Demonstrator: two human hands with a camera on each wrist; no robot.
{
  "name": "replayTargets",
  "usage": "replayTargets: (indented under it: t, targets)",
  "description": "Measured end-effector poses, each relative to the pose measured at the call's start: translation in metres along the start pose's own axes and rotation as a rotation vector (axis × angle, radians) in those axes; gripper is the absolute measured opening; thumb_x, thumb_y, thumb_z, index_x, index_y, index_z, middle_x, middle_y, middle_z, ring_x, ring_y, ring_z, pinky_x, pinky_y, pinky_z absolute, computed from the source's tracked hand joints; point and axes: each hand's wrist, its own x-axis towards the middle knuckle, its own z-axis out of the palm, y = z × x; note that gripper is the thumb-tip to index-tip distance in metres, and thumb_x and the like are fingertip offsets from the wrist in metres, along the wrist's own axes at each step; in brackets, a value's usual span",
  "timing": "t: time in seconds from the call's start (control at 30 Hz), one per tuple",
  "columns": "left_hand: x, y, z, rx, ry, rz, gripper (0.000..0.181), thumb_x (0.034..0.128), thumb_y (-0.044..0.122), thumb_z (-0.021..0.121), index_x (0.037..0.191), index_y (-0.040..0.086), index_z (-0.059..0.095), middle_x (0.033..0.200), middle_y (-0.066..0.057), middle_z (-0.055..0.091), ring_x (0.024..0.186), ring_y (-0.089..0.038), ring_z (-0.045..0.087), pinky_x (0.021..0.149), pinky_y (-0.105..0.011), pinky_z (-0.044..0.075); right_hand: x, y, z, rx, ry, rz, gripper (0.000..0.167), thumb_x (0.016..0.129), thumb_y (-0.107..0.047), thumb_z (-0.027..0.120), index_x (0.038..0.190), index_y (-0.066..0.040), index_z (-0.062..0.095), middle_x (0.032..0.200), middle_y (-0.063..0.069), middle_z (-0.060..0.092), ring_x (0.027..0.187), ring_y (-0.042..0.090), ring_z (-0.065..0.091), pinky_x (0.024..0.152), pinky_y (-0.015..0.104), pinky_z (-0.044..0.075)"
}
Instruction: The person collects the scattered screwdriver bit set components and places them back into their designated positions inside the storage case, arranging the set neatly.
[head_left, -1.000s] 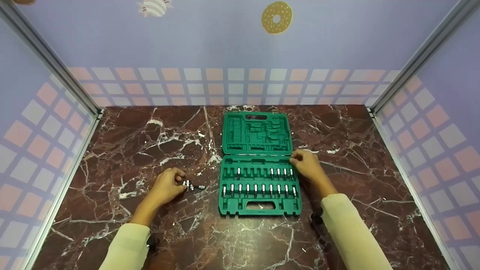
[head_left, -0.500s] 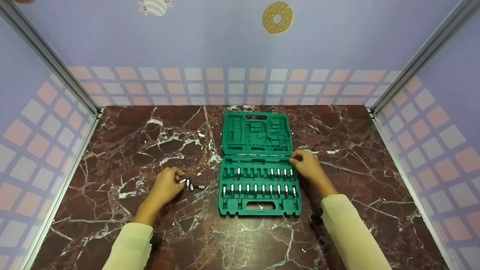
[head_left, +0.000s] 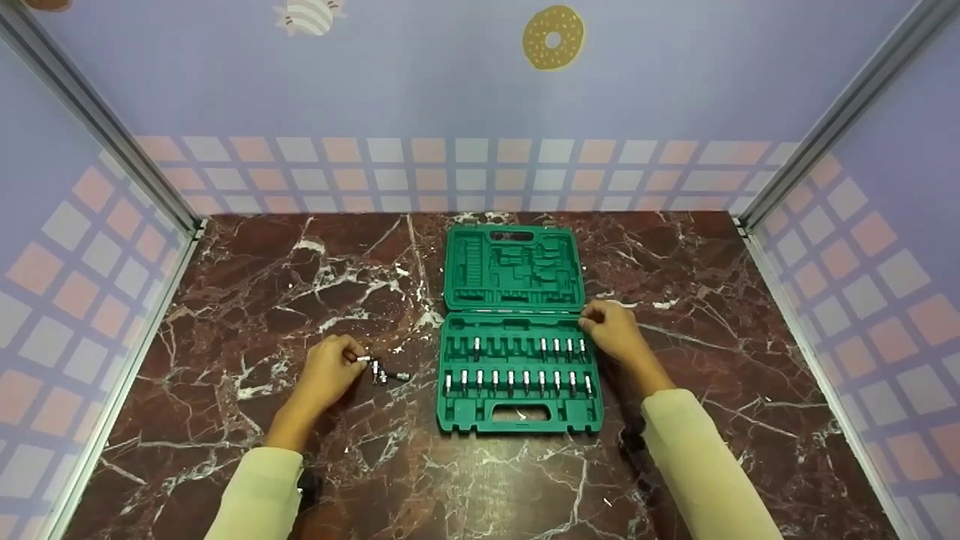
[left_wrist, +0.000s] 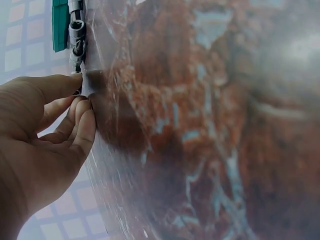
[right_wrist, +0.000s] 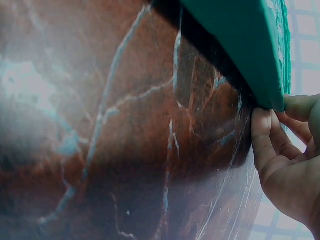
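Head view: left fingers [head_left: 349, 349] pinch bit [head_left: 364, 358]; loose pieces [head_left: 376, 371] between it and green case [head_left: 465, 414], gripped by right fingers [head_left: 592, 312]

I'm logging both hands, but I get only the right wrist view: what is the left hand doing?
Observer: The left hand pinches a small metal piece.
Operator: Is anything loose nearby?
Observer: Yes, the head view shows other pieces lying on the table, between that hand and the green case.
Operator: And is every place in the case filled?
Observer: No, its far row has empty slots.
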Motion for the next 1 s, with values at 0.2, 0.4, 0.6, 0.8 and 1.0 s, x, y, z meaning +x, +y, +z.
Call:
replayTargets:
  t: [0.2,0.4,0.6,0.8,1.0]
  targets:
    - [0.001,0.0,-0.006,-0.082,-0.006,-0.044,0.01,0.0833,-0.004,0.078,0.089,-0.001,0.071,0.087,-0.014,0.073,0.077,-0.022,0.067,0.07,-0.021,0.052,0.0,0.0,0.0,-0.015,-0.003,0.001,0.009,0.095,-0.01,0.07,0.098,-0.002,0.072,0.119,0.021,0.072,0.104,0.037,0.066,0.091,0.054,0.052]
    - [0.002,0.001,-0.011,-0.169,-0.02,-0.093,0.011,0.0844,-0.002,0.08,0.094,0.0,0.074,0.093,-0.017,0.076,0.081,-0.021,0.07,0.069,-0.019,0.052,0.001,0.0,0.001,-0.021,-0.001,-0.002,0.009,0.095,-0.01,0.07,0.098,-0.002,0.072,0.115,0.021,0.073,0.101,0.038,0.066,0.089,0.055,0.052]
    - [0.007,0.011,-0.014,-0.263,-0.026,-0.108,0.015,0.0844,-0.003,0.079,0.098,-0.002,0.075,0.094,-0.018,0.076,0.076,-0.011,0.066,0.065,-0.017,0.052,0.0,0.001,0.003,-0.017,0.001,-0.007,0.009,0.096,-0.01,0.069,0.098,-0.002,0.072,0.116,0.021,0.073,0.098,0.037,0.066,0.087,0.054,0.053]
    - [0.014,0.026,-0.011,-0.313,-0.052,-0.027,0.016,0.0857,-0.003,0.078,0.101,-0.005,0.076,0.097,-0.019,0.076,0.076,-0.009,0.064,0.068,-0.016,0.052,0.0,0.001,0.002,-0.025,0.005,-0.01,0.009,0.096,-0.01,0.07,0.098,-0.001,0.071,0.116,0.021,0.073,0.101,0.038,0.067,0.089,0.055,0.053]
    - [0.02,0.047,-0.005,-0.371,-0.087,0.021,0.018,0.0879,-0.002,0.076,0.106,-0.004,0.077,0.1,-0.018,0.078,0.079,-0.011,0.067,0.071,-0.017,0.054,0.001,0.001,0.001,-0.026,0.007,-0.01,0.009,0.096,-0.009,0.07,0.098,-0.001,0.072,0.116,0.021,0.073,0.103,0.039,0.067,0.09,0.056,0.053]
